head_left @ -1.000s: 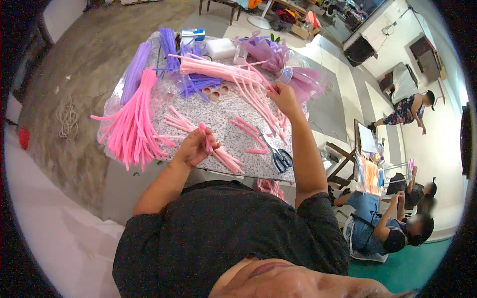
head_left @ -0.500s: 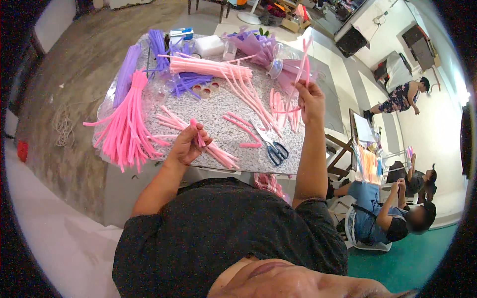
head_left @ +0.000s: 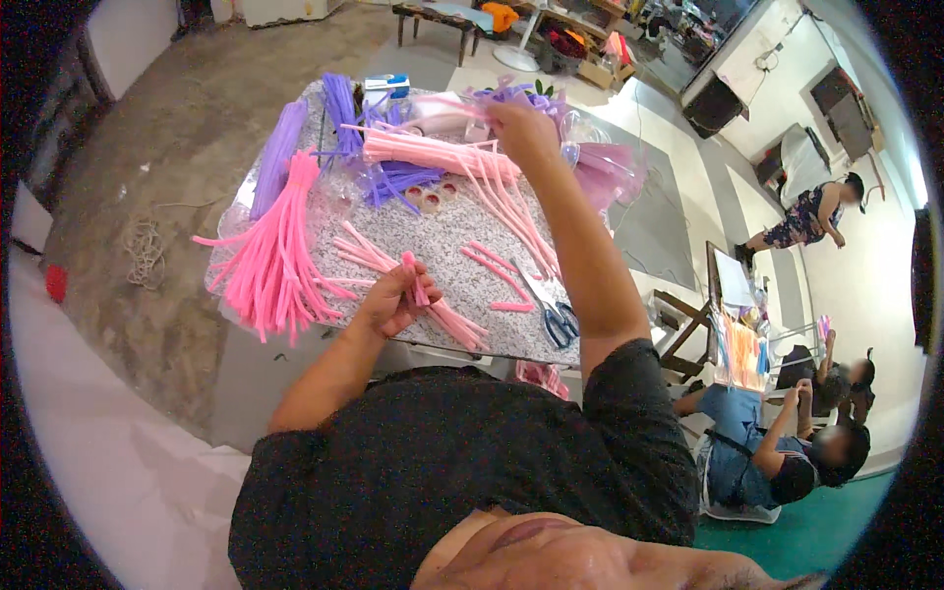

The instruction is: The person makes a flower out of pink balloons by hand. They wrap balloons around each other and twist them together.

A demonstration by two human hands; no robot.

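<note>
My left hand [head_left: 398, 298] is closed around a short folded pink pipe cleaner [head_left: 409, 262], above loose pale pink pipe cleaners [head_left: 454, 323] on the speckled table [head_left: 457, 221]. At the table's far side my right hand [head_left: 523, 133] is closed on pale pink pipe cleaners [head_left: 442, 101] that stick out to its left. Its fingertips are partly hidden. Beneath that forearm lies a large pale pink bundle [head_left: 433, 152]. Short pink pieces [head_left: 497, 273] and dark-handled scissors [head_left: 559, 323] lie near the front edge, right of my left hand.
A bright pink bundle [head_left: 280, 251] and purple bundles [head_left: 280, 157] cover the table's left side. Small tape rolls [head_left: 430, 200] lie mid-table. A blue-and-white box [head_left: 386, 87] and purple wrapping [head_left: 608, 169] stand at the back. A seated person [head_left: 752, 447] works at right.
My right hand has swung left and away to the table's far side, and the pipe cleaners in it now point left. My left hand keeps its hold. The whole view has shifted slightly.
</note>
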